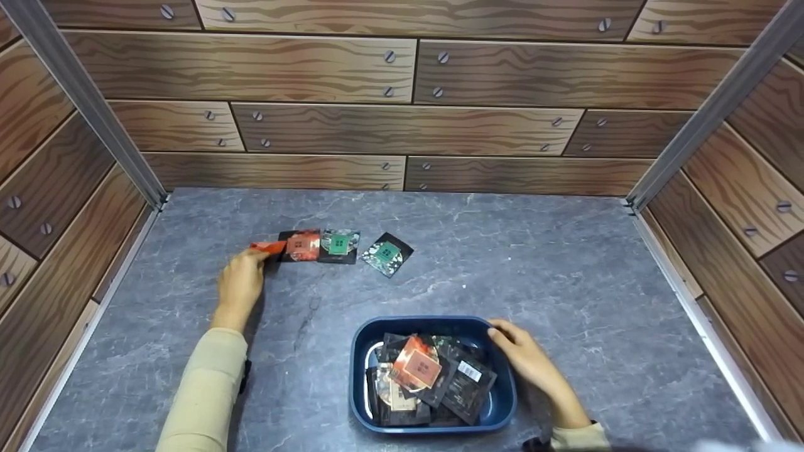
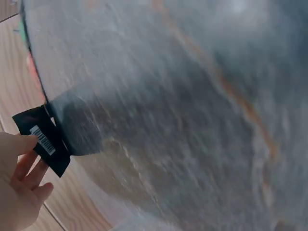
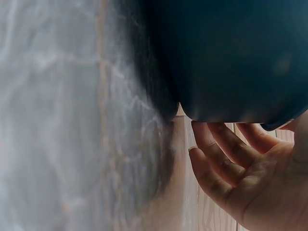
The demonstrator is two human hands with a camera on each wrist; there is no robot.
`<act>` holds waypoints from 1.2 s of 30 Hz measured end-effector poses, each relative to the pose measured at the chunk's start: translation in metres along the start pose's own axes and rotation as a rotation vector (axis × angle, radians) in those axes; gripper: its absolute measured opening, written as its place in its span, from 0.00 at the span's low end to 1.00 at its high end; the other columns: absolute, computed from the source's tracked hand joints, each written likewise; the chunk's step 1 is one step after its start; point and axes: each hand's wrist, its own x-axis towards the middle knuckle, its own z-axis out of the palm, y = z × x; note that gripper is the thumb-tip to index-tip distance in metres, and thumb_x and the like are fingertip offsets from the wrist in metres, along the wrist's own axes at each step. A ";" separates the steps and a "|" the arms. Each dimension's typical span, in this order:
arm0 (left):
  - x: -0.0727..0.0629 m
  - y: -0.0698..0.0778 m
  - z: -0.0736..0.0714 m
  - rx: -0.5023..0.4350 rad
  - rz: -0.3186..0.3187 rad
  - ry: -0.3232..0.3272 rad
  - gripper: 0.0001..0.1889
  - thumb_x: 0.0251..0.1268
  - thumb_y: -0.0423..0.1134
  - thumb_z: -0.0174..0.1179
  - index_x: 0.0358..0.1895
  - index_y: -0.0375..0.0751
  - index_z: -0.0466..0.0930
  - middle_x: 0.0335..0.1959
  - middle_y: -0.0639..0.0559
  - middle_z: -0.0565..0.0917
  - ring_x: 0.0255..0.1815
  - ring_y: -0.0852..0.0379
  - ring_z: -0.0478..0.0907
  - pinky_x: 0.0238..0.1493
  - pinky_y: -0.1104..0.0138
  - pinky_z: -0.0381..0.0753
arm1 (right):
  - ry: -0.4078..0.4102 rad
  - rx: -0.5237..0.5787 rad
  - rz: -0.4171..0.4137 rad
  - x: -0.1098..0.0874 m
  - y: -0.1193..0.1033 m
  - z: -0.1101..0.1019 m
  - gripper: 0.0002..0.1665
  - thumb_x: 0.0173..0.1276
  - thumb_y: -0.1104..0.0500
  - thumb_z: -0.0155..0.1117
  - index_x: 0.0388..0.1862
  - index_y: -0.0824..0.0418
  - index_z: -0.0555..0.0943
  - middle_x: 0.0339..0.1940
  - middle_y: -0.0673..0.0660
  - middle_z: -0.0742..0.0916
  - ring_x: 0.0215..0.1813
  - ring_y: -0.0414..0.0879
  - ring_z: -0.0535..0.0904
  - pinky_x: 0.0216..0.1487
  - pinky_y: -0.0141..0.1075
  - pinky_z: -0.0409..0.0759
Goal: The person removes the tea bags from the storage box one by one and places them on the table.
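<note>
At the left end of a short row of packets, my left hand point(image 1: 240, 282) pinches a flat sachet point(image 1: 269, 247), its red face tilted up. The left wrist view shows that sachet's black back point(image 2: 41, 139) with a barcode, between thumb and fingers. Beside it lie a red-and-black sachet point(image 1: 303, 245) and a green-and-black sachet point(image 1: 339, 245). My right hand point(image 1: 531, 358) holds the right back corner of a blue tub point(image 1: 433, 319), thumb over the rim. In the right wrist view its fingers point(image 3: 216, 163) lie along the tub's outer wall point(image 3: 231, 57).
Inside the tub is a loose pile of sachets, a red one point(image 1: 418, 368) on top and a black back with a barcode point(image 1: 468, 386) beside it. Another green sachet point(image 1: 387, 254) lies turned, right of the row. Wood-patterned walls point(image 1: 402, 125) enclose the grey marbled surface point(image 1: 565, 270).
</note>
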 end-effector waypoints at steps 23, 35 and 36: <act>0.002 -0.008 -0.001 0.139 -0.052 -0.399 0.27 0.73 0.36 0.53 0.73 0.34 0.63 0.75 0.34 0.59 0.75 0.33 0.55 0.69 0.37 0.56 | -0.001 0.004 0.000 0.000 0.000 0.001 0.19 0.79 0.58 0.52 0.60 0.68 0.77 0.56 0.64 0.83 0.58 0.54 0.78 0.59 0.40 0.74; 0.001 0.031 -0.003 0.134 0.209 -0.139 0.18 0.65 0.33 0.62 0.58 0.34 0.79 0.57 0.37 0.81 0.58 0.36 0.76 0.60 0.43 0.71 | 0.015 -0.007 0.024 0.000 0.000 0.001 0.20 0.79 0.58 0.52 0.61 0.68 0.77 0.57 0.63 0.83 0.59 0.54 0.77 0.61 0.44 0.73; 0.000 0.035 -0.004 0.135 0.233 -0.134 0.18 0.64 0.33 0.63 0.57 0.34 0.79 0.55 0.37 0.82 0.57 0.36 0.77 0.59 0.43 0.72 | 0.013 -0.005 0.025 0.000 0.000 0.002 0.20 0.79 0.58 0.52 0.61 0.68 0.77 0.58 0.63 0.83 0.59 0.54 0.77 0.61 0.44 0.73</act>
